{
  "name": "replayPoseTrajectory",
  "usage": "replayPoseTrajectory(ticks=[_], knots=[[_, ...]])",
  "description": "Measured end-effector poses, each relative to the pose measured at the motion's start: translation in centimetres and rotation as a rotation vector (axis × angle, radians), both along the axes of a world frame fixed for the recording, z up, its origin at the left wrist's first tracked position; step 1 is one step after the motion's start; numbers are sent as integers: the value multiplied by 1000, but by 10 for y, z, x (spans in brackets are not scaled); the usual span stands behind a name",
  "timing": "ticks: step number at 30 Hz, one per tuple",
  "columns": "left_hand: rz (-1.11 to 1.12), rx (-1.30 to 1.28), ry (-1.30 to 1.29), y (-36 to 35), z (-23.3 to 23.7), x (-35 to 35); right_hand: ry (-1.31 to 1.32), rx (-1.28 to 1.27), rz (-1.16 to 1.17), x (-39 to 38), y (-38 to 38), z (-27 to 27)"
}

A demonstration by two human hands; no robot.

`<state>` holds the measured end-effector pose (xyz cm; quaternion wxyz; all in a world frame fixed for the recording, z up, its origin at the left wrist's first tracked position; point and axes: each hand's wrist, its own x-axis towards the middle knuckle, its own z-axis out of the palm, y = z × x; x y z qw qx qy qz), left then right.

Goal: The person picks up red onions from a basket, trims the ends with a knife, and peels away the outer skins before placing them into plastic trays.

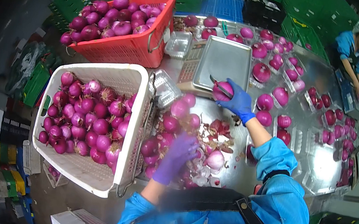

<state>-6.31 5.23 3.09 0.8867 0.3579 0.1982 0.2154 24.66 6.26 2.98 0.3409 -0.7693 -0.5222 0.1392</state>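
A stainless steel table (232,178) fills the middle and right of the view. At its left edge sits a white plastic crate (73,169) of red onions, and at its far left corner a red plastic crate (118,54), heaped above the rim; a top onion could roll out if that crate were bumped. Between the red crate and the table's middle stands what looks like a weighing scale (190,65), with a shallow metal tray (224,65) over it. Clear plastic punnets (179,43) lie near the left edge, while more, many with onions in them, cover the right half.

The two gloved hands are apart. The right hand (239,103) grips a single red onion (221,96) just beside the tray's near right corner, with a dark, slim tool (225,91), perhaps a knife, across it. If that is a blade, a slip on the glossy skin could nick the glove. A careless turn of the wrist might also knock the tray.

The left hand (180,151) is over the loose onions (170,123) towards the near left corner; it is blurred, so I cannot tell whether it holds one. Pushing into that pile could start onions rolling towards the near edge, through the scattered onion skins (220,131).
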Motion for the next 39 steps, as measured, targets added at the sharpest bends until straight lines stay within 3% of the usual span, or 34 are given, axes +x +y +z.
replayPoseTrajectory(ticks=[1, 4, 6, 8, 10, 12, 13, 15, 16, 18, 22, 24, 31, 32, 34, 36, 37, 39], knots=[[-34, 214, 110, -2, -6, -5, -304, -46, -115, 13, 11, -2], [-45, 306, 51, -10, -14, -15, -478, -152, -197, 40, 38, -21], [-41, 20, 81, -12, -13, -17, -509, -213, -190, 44, 43, -25], [-14, -58, 55, -14, -23, -21, -547, -314, -171, 43, 38, -25], [1, -140, 33, -15, -37, -24, -510, -249, -182, 34, 26, -15], [-68, 412, 149, -11, -53, -23, -429, -126, -206, 29, 15, -11], [-64, 410, 147, -9, -57, -23, -433, -126, -203, 29, 8, -12], [-32, 959, 211, -3, -61, -22, -450, 1, -178, 28, -8, -13], [-29, 956, 207, -4, -59, -20, -437, -20, -174, 28, -16, -13], [-2, 292, 153, -8, -56, -16, -452, -16, -165, 24, -29, -15], [-13, 301, 116, -10, -67, -14, -447, -68, -157, 22, -32, -12], [-63, 111, 109, -9, -67, -13, -468, -45, -138, 24, -26, -11], [-84, 93, 129, -9, -68, -13, -606, -94, -17, 22, 18, 0], [-56, 226, 134, -10, -75, -14, -604, -95, -24, 22, 26, -1], [-88, 359, 135, -9, -72, -15, -692, -412, -77, 30, 33, -9], [-112, 585, 148, -1, -51, -12, -630, -423, -43, 43, 35, -9], [-195, 585, 121, -2, -46, -10, -600, -318, -71, 50, 33, -17], [-31, 340, 184, -11, -43, -12, -484, -168, -114, 69, 21, -27]])
